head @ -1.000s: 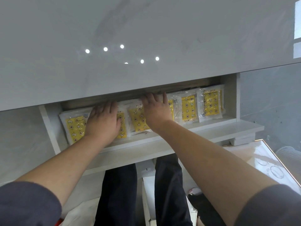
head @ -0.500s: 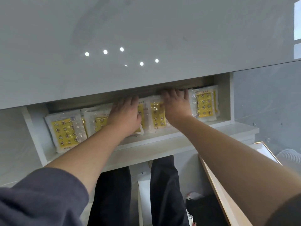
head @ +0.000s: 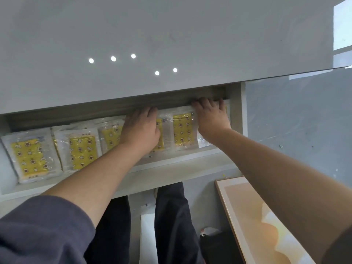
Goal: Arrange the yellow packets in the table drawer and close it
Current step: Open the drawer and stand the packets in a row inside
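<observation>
The white table drawer [head: 171, 168] stands pulled out under the grey tabletop. Several yellow packets in clear wrap lie in a row inside it, such as the leftmost one [head: 30, 155], one beside it [head: 82, 151] and one near the right [head: 182, 130]. My left hand [head: 141, 130] lies flat, palm down, on a packet in the middle of the row. My right hand [head: 211, 119] presses flat on the rightmost packet, next to the drawer's right wall, and hides most of it. Both hands have fingers spread and pointing to the drawer's back.
The glossy grey tabletop [head: 171, 44] overhangs the back of the drawer. My dark-trousered legs [head: 171, 216] are below the drawer front. A framed light-wood panel [head: 257, 216] leans at the lower right. A grey wall [head: 304, 121] is to the right.
Both hands have slid to the right along the row of packets. My right hand now covers the rightmost packet, and more packets show uncovered at the left.
</observation>
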Demonstrator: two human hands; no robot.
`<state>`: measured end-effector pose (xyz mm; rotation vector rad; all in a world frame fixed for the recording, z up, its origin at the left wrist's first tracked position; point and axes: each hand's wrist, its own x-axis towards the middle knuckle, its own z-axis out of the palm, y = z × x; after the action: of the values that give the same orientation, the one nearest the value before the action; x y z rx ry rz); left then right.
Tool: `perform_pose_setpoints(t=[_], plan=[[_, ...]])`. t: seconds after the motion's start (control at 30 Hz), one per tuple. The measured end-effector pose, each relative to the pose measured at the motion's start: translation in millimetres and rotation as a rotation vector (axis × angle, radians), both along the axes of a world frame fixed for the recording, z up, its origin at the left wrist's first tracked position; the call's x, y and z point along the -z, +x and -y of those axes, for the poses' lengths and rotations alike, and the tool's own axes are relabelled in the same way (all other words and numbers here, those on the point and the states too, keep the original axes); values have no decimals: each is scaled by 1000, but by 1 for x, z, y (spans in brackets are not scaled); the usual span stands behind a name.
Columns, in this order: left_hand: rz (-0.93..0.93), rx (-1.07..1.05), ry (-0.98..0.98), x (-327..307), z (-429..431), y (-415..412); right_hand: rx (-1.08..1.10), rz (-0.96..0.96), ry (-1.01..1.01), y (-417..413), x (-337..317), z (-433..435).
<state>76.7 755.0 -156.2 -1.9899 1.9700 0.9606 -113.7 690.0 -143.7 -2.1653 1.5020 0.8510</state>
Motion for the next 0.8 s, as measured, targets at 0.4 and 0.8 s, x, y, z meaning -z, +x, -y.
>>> perform_pose_setpoints(t=[0.4, 0.8], plan=[[-53, -28, 113, -5, 17, 7, 4, 1, 79, -22, -3, 28], [-72, 31, 0, 4, 22, -42, -23, 12, 149, -41, -13, 32]])
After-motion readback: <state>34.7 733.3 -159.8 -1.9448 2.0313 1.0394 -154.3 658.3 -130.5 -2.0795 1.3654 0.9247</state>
